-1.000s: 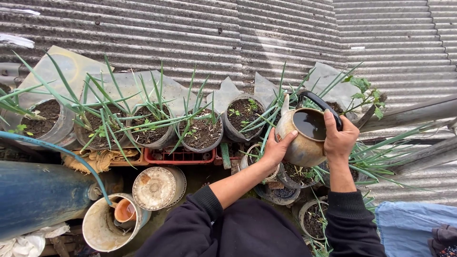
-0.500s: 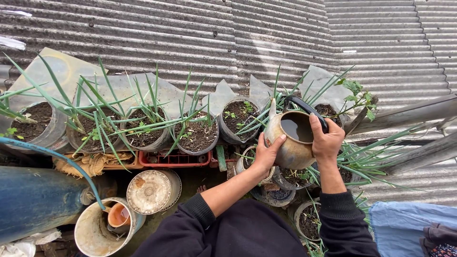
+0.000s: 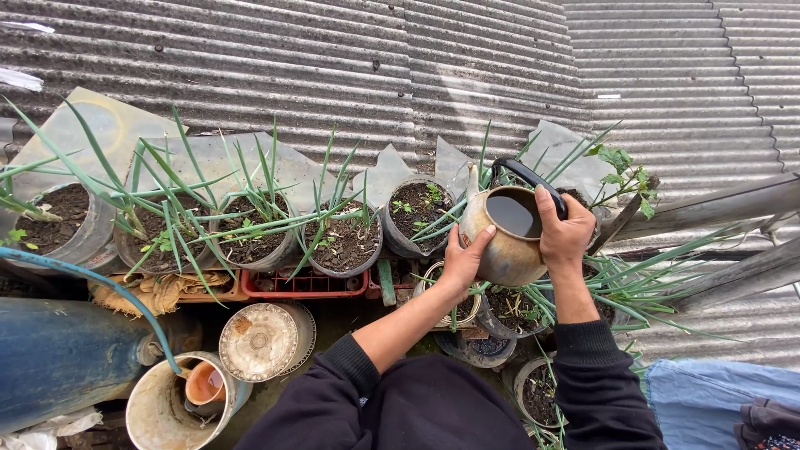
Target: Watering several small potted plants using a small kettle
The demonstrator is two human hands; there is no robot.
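Head view: kettle (image 3: 504,237) (both hands gripping) amid crowding potted plants (image 3: 342,237).

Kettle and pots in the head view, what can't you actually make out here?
- Kettle: its underside and far wall are hidden; the left hand covers part of its side, and the right hand covers part of the black handle.
- Water depth: only a dark surface shows.
- Pots under the kettle: mostly hidden by kettle, arms and leaves.
- Blue barrel: cut off by the left edge.
- Blue cloth: cut off by the bottom right corner.
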